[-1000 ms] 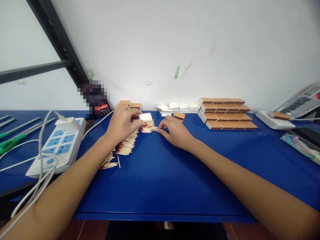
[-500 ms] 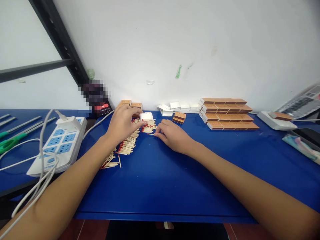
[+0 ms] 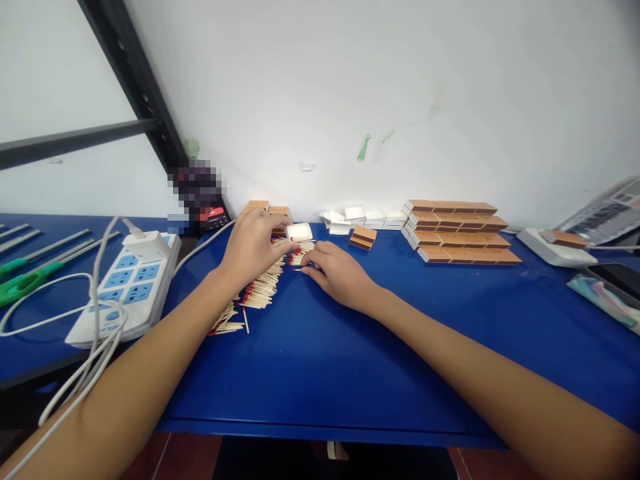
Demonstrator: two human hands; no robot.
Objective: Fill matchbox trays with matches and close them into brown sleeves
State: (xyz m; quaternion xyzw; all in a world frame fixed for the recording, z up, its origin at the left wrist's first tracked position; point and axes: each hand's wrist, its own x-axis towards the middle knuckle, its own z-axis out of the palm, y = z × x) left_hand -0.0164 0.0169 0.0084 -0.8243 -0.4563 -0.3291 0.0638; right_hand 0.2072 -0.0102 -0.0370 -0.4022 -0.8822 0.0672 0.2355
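Against the left end of a white matchbox tray (image 3: 300, 231), the thumb and fingers of my left hand (image 3: 251, 243) are closed. Red-tipped matches (image 3: 263, 287) lie in a long heap under and beside that hand, running toward me. My right hand (image 3: 336, 272) is low over the table just right of the heap, thumb and index finger pinched on a match (image 3: 297, 269) whose head end sticks out to the left. One loose match (image 3: 246, 320) lies apart at the heap's near end. The tray's inside looks white, though its near edge is partly covered by matches.
Closed matchboxes (image 3: 460, 239) are stacked in stepped rows at the right. White trays (image 3: 355, 213) and an orange matchbox sleeve (image 3: 363, 237) lie by the wall. A power strip (image 3: 130, 287) with white cables and green-handled tools (image 3: 30, 283) occupy the left of the blue table (image 3: 320, 360).
My right hand has shifted slightly left with the match, closer to the heap. My left hand stays at the tray. The whole view has swung a little to the left.
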